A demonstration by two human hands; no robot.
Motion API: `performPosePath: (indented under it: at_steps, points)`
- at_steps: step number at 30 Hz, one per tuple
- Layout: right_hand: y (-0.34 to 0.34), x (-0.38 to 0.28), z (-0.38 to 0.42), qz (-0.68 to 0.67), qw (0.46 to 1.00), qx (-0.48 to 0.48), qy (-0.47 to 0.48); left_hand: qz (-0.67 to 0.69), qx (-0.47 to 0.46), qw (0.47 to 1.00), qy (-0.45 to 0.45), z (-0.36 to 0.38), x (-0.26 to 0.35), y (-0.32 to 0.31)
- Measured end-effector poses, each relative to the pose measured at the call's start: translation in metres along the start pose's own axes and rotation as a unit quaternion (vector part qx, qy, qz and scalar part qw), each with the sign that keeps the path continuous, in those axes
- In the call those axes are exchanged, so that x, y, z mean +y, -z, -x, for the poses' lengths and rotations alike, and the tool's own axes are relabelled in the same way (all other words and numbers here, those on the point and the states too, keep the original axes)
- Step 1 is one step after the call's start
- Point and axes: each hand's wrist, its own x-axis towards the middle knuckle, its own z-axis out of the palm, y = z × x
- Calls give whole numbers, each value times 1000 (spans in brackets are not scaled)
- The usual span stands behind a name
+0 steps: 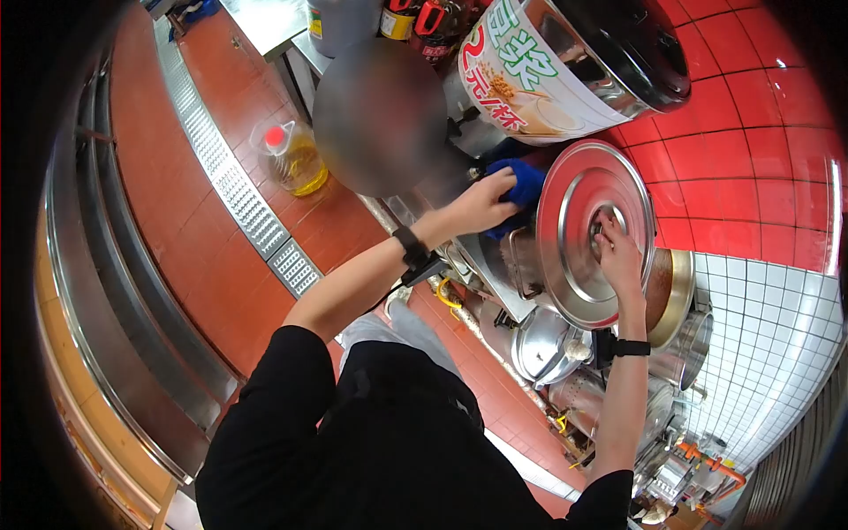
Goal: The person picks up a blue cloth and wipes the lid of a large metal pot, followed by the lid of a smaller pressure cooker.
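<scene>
A large round metal lid (pixel 561 265) stands tilted on the right side, over a steel pot whose wall is mostly hidden. My right hand (pixel 620 256) is closed around the knob at the lid's middle. To the left of the lid, my left hand (pixel 481 203) has its fingers closed on a bunched blue cloth (pixel 526 187). The cloth lies close to the lid's left rim. Both wrists wear black bands.
A big steel drum with a printed white label (pixel 539 79) stands beyond the lid, near a red tiled wall (pixel 742 115). An oil jug (pixel 300 163) sits on the floor beside a drain grate (pixel 225 163). Another silver lid (pixel 541 349) and a brown-filled pot (pixel 676 296) are nearer me.
</scene>
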Motion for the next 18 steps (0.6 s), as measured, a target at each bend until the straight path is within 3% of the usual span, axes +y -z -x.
performPosePath:
  at_steps: [3,5,9,11,13,15,18]
  points:
    - [2,0,-3,-10,1000,-10,-4,-121,-1,991,-58,40,0,-5]
    - [-2,5,-3,-1,1000,-8,6,-172,9,984,-48,64,9,-8]
    - [-2,8,-5,-5,1000,0,31,-182,24,983,11,103,-16,-33]
    - [1,2,-4,-3,1000,-6,28,-198,5,975,105,110,-18,-42]
    - [3,-2,-4,-5,1000,-9,7,-215,14,969,121,96,-14,-40]
    - [1,2,-4,-5,1000,-5,19,-229,90,957,155,72,-12,-35]
    - [-6,9,-6,-14,1000,-2,22,-191,96,954,210,19,-25,-25]
